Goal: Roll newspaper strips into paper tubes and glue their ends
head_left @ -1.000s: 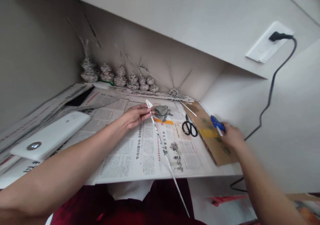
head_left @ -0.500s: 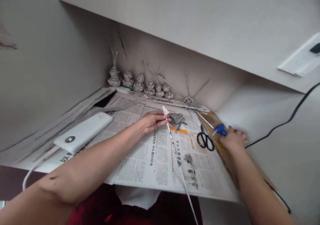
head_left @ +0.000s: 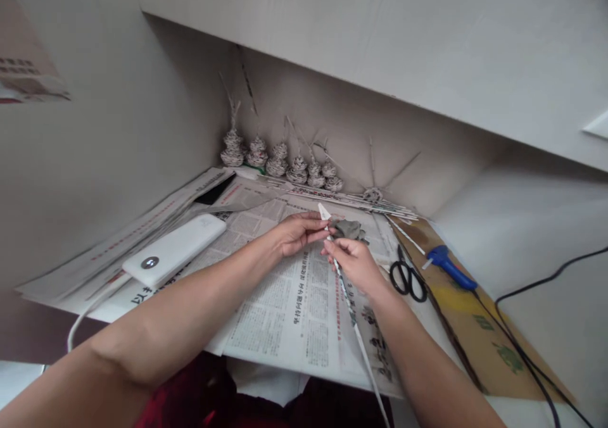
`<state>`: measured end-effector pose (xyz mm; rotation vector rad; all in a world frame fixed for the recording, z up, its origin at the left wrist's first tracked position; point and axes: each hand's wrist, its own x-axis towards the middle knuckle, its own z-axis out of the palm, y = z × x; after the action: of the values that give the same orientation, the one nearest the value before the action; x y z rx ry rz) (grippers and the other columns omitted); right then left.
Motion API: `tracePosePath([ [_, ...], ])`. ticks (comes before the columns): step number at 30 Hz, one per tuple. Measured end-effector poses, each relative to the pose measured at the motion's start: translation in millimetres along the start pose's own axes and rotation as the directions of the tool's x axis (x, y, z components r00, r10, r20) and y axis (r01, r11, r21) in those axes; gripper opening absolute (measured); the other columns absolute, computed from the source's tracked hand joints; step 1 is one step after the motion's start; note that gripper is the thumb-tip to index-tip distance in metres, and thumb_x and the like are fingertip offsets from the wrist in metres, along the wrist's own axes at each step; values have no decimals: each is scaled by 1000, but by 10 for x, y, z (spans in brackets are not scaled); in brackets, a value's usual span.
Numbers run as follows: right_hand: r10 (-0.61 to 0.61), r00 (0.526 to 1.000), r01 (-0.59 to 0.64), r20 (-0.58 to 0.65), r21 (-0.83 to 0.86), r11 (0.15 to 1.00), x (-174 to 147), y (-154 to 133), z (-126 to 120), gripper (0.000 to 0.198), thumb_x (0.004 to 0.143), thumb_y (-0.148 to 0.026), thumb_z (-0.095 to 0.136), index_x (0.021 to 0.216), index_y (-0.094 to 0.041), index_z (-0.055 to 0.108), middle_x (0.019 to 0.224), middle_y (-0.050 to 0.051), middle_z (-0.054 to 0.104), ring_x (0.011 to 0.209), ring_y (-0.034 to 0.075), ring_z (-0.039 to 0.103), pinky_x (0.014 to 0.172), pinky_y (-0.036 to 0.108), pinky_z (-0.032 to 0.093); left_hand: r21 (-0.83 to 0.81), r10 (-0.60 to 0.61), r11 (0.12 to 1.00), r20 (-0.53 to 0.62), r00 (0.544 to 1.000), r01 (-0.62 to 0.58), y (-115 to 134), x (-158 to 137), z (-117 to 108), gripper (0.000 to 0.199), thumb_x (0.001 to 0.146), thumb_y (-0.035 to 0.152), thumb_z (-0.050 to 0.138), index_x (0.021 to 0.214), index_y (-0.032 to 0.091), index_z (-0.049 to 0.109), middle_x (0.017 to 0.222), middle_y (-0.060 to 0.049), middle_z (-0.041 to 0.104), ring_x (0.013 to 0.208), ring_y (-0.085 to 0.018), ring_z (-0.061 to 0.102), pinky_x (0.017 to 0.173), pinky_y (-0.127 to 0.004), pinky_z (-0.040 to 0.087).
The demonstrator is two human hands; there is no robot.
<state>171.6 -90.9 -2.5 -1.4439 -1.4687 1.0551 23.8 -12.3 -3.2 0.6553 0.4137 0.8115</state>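
Between thumb and fingers, my left hand (head_left: 303,233) pinches a long thin rolled paper tube (head_left: 352,317) near its pointed white upper end. My right hand (head_left: 352,260) closes on the same tube just below, the two hands almost touching. The tube slants down toward me past the table's front edge. Right behind my fingers lies a crumpled grey cloth (head_left: 349,230). A blue glue gun (head_left: 449,266) rests on a cardboard sheet (head_left: 456,311) to the right, with black-handled scissors (head_left: 407,281) beside it.
Several woven gourd-shaped paper pieces (head_left: 277,160) line the back wall. A bundle of paper tubes (head_left: 351,198) and a small round weave (head_left: 373,194) lie before them. A white power bank (head_left: 174,251) with a cable is at left. Newspaper (head_left: 270,314) covers the table; a black cord (head_left: 515,327) runs right.
My right hand has let go of the glue gun, leaving it on the cardboard, and moved left to take hold of the paper tube. The view has shifted slightly.
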Motion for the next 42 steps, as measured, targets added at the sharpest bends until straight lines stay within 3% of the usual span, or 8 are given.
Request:
tracePosePath([
  [11,201,901,-393,386,526,755,-99,1,-77,34,74,-51,65,71,-18,55,52,-6,42,42,7,39,40,20,25,43,-74,996,52,996,72,22,-52,31,16,75,-1,61,86,8,68,83,-9,71,80,-17,70,75,-18,56],
  [16,89,991,-109,103,218,970,-125,7,-55,35,73,-52,66,73,-17,58,57,-3,51,47,8,45,45,21,32,48,-69,996,-6,998,69,33,-50,45,15,77,-3,58,81,7,66,78,-8,70,76,-16,70,71,-17,57],
  [19,-58,997,55,-60,-44,998,-137,8,-47,34,75,-51,64,72,-17,61,57,-2,54,50,10,48,48,22,36,52,-62,997,-13,998,63,33,-38,39,15,78,-4,56,81,7,65,79,-8,69,76,-15,70,69,-16,57],
  [25,62,998,-66,34,146,987,-123,-14,-54,38,80,-53,57,75,-16,64,53,-3,50,44,8,45,43,20,34,71,-48,996,-13,999,49,39,-47,45,14,79,-2,56,81,7,66,79,-7,69,76,-13,70,75,-17,56],
  [31,183,948,-287,261,447,847,-102,-23,-76,38,75,-54,63,73,-16,58,48,-6,42,38,7,39,36,19,20,56,-52,997,-9,999,52,30,-59,52,12,79,-1,58,80,7,67,79,-7,70,76,-14,70,75,-18,56],
  [33,178,953,-268,247,402,875,-105,-16,-74,39,75,-56,61,74,-17,58,49,-5,44,40,7,40,37,19,22,44,-49,998,-20,999,49,25,-54,52,13,78,-2,57,79,7,66,77,-7,69,74,-14,70,72,-18,57],
  [38,-51,996,47,-80,-50,998,-140,0,-50,35,75,-53,62,74,-17,62,56,-2,53,49,10,47,46,22,37,54,-48,997,-77,996,53,13,-36,49,15,78,-5,57,76,6,66,74,-7,68,72,-16,70,65,-17,58],
  [42,-49,998,47,-47,-43,998,-146,-6,-40,36,80,-53,55,74,-18,63,54,-3,51,47,10,45,47,22,38,69,-46,996,-68,997,50,3,-35,53,12,77,-4,59,77,6,67,74,-8,68,70,-14,69,66,-17,57],
])
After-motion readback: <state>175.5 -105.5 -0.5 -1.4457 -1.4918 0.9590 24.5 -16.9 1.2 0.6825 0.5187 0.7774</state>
